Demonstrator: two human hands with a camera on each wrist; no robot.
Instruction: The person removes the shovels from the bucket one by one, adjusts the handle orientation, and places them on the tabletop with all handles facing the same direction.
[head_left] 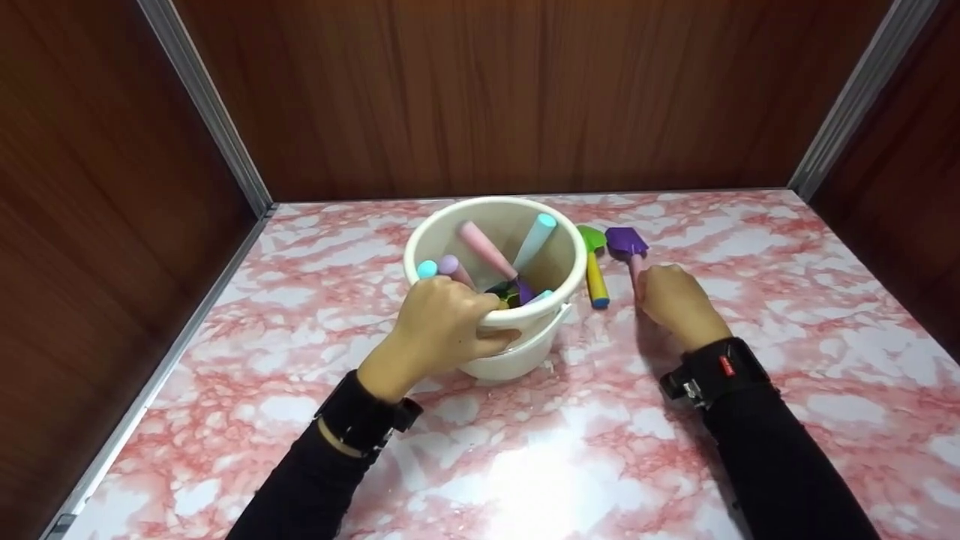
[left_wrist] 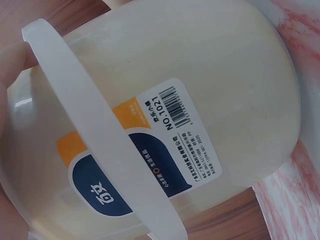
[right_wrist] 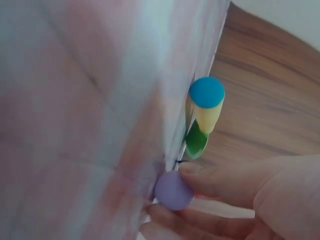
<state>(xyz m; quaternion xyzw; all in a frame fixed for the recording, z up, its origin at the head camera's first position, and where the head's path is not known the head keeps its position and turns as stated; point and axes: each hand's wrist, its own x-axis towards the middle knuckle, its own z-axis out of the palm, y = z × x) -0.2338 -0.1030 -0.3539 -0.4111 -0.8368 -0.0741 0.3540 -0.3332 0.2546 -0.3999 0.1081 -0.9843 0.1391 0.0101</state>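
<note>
My left hand [head_left: 442, 319] grips the near rim of a white plastic bucket [head_left: 510, 366], thumb outside the wall. In the left wrist view, the bucket's white carrying handle [left_wrist: 95, 115] hangs across a printed label [left_wrist: 185, 145]. On the right, my right hand [head_left: 675, 300] holds the pink handle of a toy shovel with a purple blade [head_left: 626, 240], which lies at the table surface. Thumb and fingers surround its purple handle end [right_wrist: 174, 191] in the right wrist view. Between bucket and right hand lies a green toy shovel with a yellow, blue-tipped handle [head_left: 597, 281].
Inside the bucket stand several toy tools, among them a pink handle [head_left: 484, 244] and a light blue handle [head_left: 536, 240]. The pink-and-white marbled table [head_left: 300, 420] meets a brown wood-look panel [head_left: 525, 97] behind, with more panels at both sides.
</note>
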